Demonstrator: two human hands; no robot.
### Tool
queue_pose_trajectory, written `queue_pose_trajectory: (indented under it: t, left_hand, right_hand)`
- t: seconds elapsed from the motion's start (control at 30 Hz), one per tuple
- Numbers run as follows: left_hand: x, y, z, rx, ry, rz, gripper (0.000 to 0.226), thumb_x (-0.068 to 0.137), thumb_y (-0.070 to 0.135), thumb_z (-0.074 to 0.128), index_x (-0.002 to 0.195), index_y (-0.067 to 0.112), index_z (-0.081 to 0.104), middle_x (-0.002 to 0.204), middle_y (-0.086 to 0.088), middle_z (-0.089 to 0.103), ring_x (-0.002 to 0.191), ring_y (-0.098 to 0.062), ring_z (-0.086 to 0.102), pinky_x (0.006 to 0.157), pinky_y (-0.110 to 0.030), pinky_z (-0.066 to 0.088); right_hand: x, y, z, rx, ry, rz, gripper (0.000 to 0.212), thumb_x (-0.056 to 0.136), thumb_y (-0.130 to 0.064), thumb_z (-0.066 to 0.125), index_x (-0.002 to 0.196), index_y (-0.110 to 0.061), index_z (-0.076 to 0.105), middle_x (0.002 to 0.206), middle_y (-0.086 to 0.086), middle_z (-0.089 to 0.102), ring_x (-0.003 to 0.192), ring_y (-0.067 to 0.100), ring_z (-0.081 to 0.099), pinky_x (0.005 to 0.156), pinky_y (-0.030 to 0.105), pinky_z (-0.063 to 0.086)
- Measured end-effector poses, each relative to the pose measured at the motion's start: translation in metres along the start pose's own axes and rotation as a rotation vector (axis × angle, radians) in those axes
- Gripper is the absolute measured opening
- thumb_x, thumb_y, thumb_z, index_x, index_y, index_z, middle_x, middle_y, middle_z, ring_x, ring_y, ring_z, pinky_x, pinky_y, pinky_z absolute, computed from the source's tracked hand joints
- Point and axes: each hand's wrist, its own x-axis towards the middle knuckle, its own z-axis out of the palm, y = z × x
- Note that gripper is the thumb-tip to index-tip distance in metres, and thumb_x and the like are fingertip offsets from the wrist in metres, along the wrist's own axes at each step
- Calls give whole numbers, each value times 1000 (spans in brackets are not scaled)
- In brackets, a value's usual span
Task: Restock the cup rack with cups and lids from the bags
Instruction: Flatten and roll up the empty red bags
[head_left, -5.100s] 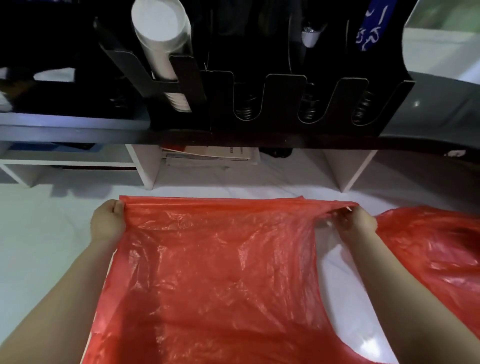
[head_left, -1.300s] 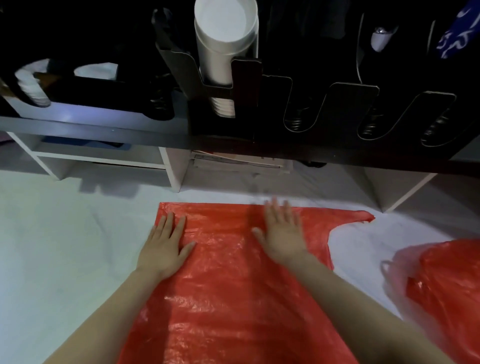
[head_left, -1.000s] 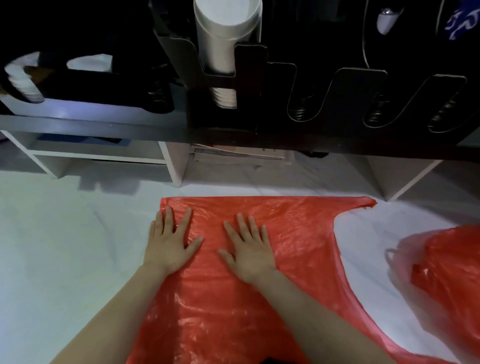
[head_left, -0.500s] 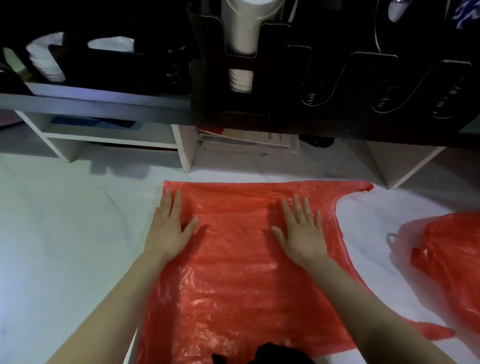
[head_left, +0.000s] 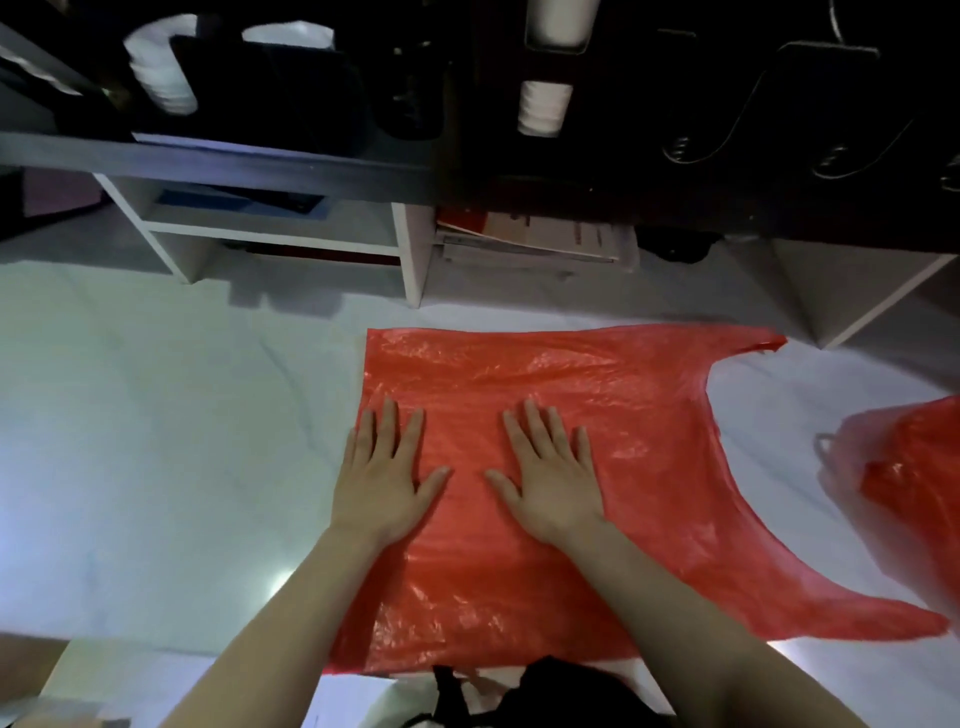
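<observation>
The white desk (head_left: 156, 467) fills most of what I can see. Along its far edge a low white shelf (head_left: 410, 249) carries the black rack (head_left: 467, 156). Only one slot of the rack shows cups (head_left: 545, 106). The slots (head_left: 841, 150) towards the far right corner show bare springs, so to my eye the restocking is not finished.

A red bag (head_left: 649, 415) lies flat in the middle of the desk, with its closed end to the left and its two handles pointing at the right edge. Its near side comes close to the near edge, and it looks empty. A second bag (head_left: 914, 467), crumpled, sits at the right edge, apart from the first. Whether anything is in it I cannot tell.

Both hands press palm-down on the flat bag's left half. The left hand (head_left: 382, 478) is right at the closed end and the right hand (head_left: 550, 478) is just beside it, thumbs nearly meeting. All the fingers are straight and a little spread, gripping nothing.

What worries me is the film. It is thin and the desk looks smooth, so a sideways stroke could drag the whole bag along and bunch it instead of flattening it. Air caught between the layers could puff it up again once the palms lift. A wide sweep to the right might also shove the second bag over the right edge, spilling whatever it holds.
</observation>
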Motion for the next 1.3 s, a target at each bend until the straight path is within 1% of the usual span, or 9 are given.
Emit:
queue_pose_trajectory:
  t: [0.3, 0.43, 0.53, 0.63, 0.7, 0.8, 1.0, 1.17, 1.3]
  left_hand:
    - [13, -4, -3, 18, -39, 39, 81, 77, 82, 6, 147, 44, -10, 158, 0, -17, 142, -36, -21, 115, -47, -9]
    - [14, -5, -5, 11, -52, 65, 81, 79, 81, 13, 148, 43, -4, 158, 2, -14, 142, -40, -16, 115, -51, -7]
    - [15, -8, -17, -186, -35, 106, 73, 89, 66, 34, 150, 39, 5, 159, 5, -9, 144, -36, -11, 114, -54, -4]
    - [3, -15, -30, -388, 95, 170, 67, 95, 45, 42, 152, 28, 10, 159, 2, -1, 146, -25, -5, 116, -47, -2]
    - [-14, -17, -32, -481, 129, 136, 69, 95, 33, 48, 152, 24, 10, 160, -2, 7, 147, -20, 3, 119, -42, 4]
    - [-49, -12, -28, -576, 108, 30, 70, 92, 30, 51, 151, 22, 13, 157, -1, 22, 143, -20, 23, 113, -47, 28]
    - [-96, -2, -4, -244, 75, 31, 75, 95, 51, 37, 152, 13, 6, 160, -7, 6, 147, -22, 6, 119, -38, 8]
    - [-102, 8, 3, 16, -4, -7, 103, 69, 79, -19, 152, 19, -2, 160, -8, -4, 147, -25, -3, 117, -41, 1]
    - [-102, 10, 3, 51, -43, -42, 95, 70, 77, -11, 151, 28, -7, 159, -7, -9, 146, -24, -7, 118, -43, -1]
  right_hand:
    - [-32, 63, -7, 16, 59, 169, 73, 87, -70, 14, 151, -39, -2, 160, -5, -10, 146, 16, -13, 116, 37, -6]
    - [-70, 109, -16, 13, 97, 287, 68, 93, -61, 27, 152, -34, 6, 161, -2, -1, 148, 19, -3, 118, 37, 2]
    - [-81, 124, -24, 19, 105, 302, 67, 96, -53, 37, 153, -27, 13, 161, 4, 7, 148, 23, 4, 119, 39, 9]
    - [-84, 113, -30, 70, 163, 314, 67, 96, -48, 42, 152, -22, 18, 160, 7, 11, 148, 25, 4, 119, 43, 10]
    - [-83, 95, -31, 84, 179, 254, 67, 96, -46, 43, 152, -23, 17, 160, 6, 8, 148, 24, 1, 118, 44, 8]
    - [-86, 64, -27, 111, 125, 117, 66, 95, -49, 43, 152, -28, 16, 161, 3, 3, 147, 22, -2, 117, 43, 8]
    - [-103, 34, -1, 30, -24, 1, 68, 94, -60, 27, 152, -34, 4, 159, -4, -11, 146, 16, -12, 116, 42, -3]
    - [-128, 61, 7, -18, -8, -1, 74, 83, -72, 6, 149, -41, -6, 151, -13, -22, 138, 8, -23, 114, 38, -10]
    - [-152, 116, 1, -22, 13, 91, 71, 84, -72, 6, 146, -42, -13, 154, -10, -19, 139, 9, -20, 115, 35, -8]
